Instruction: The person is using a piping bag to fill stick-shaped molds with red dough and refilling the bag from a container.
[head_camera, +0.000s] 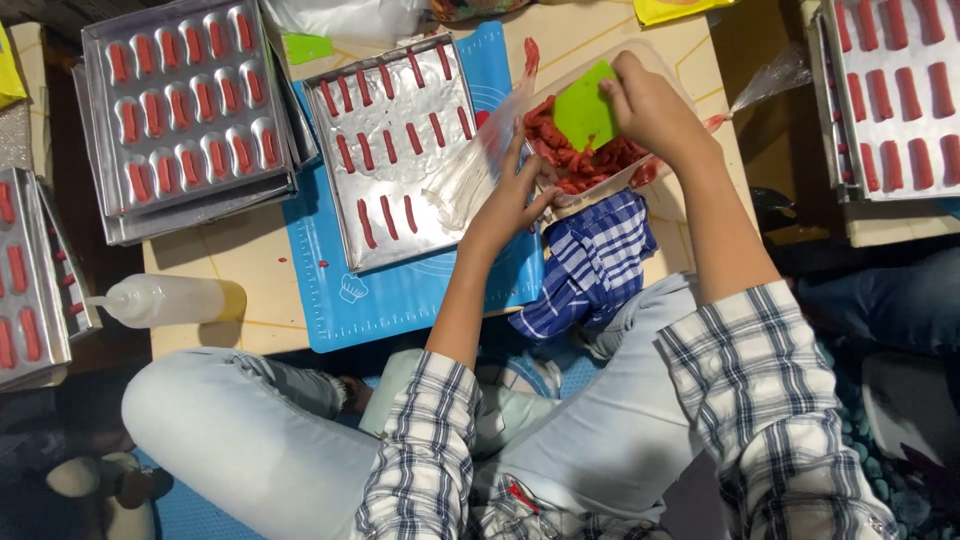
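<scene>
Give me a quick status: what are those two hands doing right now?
Right hand grips green scraper, down in red pieces. Left hand steadies clear plastic bag. Metal tray alongside, partly filled. Nothing blocking.

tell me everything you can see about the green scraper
The green scraper is a flat, thin, bright lime card, plastic by its look, with rounded corners. The right hand grips its upper right edge, tilting it down into the red pieces in the clear plastic-lined tray. The left hand does not touch it.
</scene>
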